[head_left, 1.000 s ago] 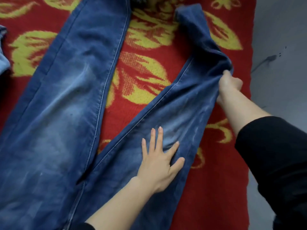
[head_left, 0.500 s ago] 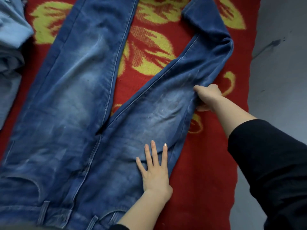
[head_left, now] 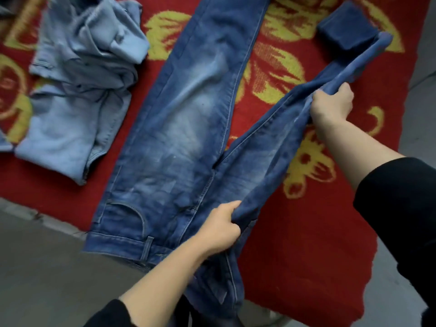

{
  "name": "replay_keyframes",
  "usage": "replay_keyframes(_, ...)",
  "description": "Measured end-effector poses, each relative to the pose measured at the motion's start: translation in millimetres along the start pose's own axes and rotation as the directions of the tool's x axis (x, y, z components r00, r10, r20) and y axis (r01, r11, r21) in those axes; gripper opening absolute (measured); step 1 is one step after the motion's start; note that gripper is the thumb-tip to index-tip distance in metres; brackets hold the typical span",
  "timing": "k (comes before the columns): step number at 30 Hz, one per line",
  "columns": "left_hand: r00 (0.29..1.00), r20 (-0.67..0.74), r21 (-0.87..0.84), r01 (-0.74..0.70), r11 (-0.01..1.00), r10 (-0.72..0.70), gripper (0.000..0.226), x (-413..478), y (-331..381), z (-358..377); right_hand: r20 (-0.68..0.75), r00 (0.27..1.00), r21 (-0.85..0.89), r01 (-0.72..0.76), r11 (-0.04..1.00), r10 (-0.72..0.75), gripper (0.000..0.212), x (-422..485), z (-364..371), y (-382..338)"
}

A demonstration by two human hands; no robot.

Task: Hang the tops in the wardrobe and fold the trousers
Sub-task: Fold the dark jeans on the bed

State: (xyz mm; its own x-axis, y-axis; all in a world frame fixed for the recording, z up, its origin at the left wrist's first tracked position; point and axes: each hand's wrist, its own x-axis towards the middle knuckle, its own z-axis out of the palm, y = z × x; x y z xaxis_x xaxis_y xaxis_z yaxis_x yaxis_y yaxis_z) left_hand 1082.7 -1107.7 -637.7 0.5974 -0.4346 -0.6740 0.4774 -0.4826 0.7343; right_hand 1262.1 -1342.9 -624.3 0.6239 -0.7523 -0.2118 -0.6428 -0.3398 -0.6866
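Jeans [head_left: 188, 128] edge raised, red rug [head_left: 306, 232], grey floor [head_left: 47, 267]

1. Dark blue faded denim trousers [head_left: 188, 119] lie front-up on a red woven rug with yellow flower patterns [head_left: 311, 232], with the waistband reaching over the rug's near edge onto the grey floor [head_left: 47, 267].
2. The left grip [head_left: 221, 228] clutches bunched denim near the hip of the trouser leg on the right.
3. The right grip [head_left: 330, 105] clutches that leg's outer edge farther along; the leg's lower end is folded back.
4. A crumpled pale blue fabric garment [head_left: 77, 95] lies on the rug left of the trousers, apart from them.
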Motion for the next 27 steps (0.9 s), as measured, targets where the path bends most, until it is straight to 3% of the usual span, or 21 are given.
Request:
replay_keyframes(2, 1.0, 0.015, -0.234, 0.019, 0.972, -0.016, 0.045, -16, 1, -47, -0.012, 0.998, 0.084, 0.057, 0.995, -0.057, 0.019, -11, 19, -37)
replay_keyframes(5, 0.992, -0.085, -0.39, 0.053, 0.919, -0.094, 0.04, -37, -8, -122, 0.081, 0.981, 0.247, 0.15, 0.957, -0.175, 0.01, -39, 59, -98)
replay_keyframes(7, 0.962, -0.19, -0.436, 0.098, 0.895, -0.198, 0.036, -42, -30, -169, 0.278, 0.931, 0.465, 0.085, 0.881, -0.237, 0.008, -62, 90, -128)
replay_keyframes(8, 0.932, -0.268, -0.421, 0.113, 0.9, -0.242, 0.029, -43, -42, -189, 0.436, 0.863, 0.504, 0.002, 0.864, -0.256, 0.01, -76, 105, -138)
replay_keyframes(9, 0.894, -0.352, -0.372, 0.138, 0.918, -0.277, 0.021, -43, -56, -204, 0.584, 0.77, 0.462, -0.055, 0.885, -0.257, 0.012, -92, 117, -144)
replay_keyframes(11, 0.843, -0.438, -0.262, 0.213, 0.941, -0.313, 0.014, -41, -85, -222, 0.745, 0.641, 0.225, 0.018, 0.974, -0.184, 0.033, -117, 142, -140)
replay_keyframes(13, 0.84, -0.428, -0.197, 0.274, 0.942, -0.334, 0.019, -37, -110, -223, 0.786, 0.606, -0.033, 0.238, 0.971, -0.121, 0.053, -133, 161, -119)
replay_keyframes(15, 0.84, -0.465, -0.038, 0.298, 0.954, -0.281, 0.027, -35, -126, -220, 0.819, 0.564, -0.207, 0.461, 0.863, -0.106, 0.066, -144, 175, -95)
replay_keyframes(16, 0.811, -0.533, 0.055, 0.318, 0.946, -0.241, 0.027, -35, -129, -219, 0.839, 0.535, -0.237, 0.527, 0.816, -0.102, 0.067, -150, 178, -87)
replay_keyframes(18, 0.694, -0.693, 0.074, 0.338, 0.938, -0.196, 0.027, -37, -132, -224, 0.861, 0.498, -0.246, 0.585, 0.773, -0.103, 0.067, -154, 182, -80)
replay_keyframes(20, 0.639, -0.74, 0.046, 0.359, 0.932, -0.209, 0.028, -37, -136, -231, 0.845, 0.523, -0.255, 0.579, 0.775, -0.112, 0.065, -151, 184, -81)
replay_keyframes(23, 0.727, -0.661, 0.183, 0.396, 0.9, -0.185, 0.039, -27, -132, -235, 0.756, 0.629, -0.237, 0.521, 0.82, -0.181, 0.055, -140, 186, -85)
replay_keyframes(27, 0.761, -0.638, 0.499, 0.293, 0.815, 0.117, 0.06, 9, -89, -228, 0.576, 0.796, -0.194, 0.352, 0.916, -0.184, 0.04, -115, 181, -89)
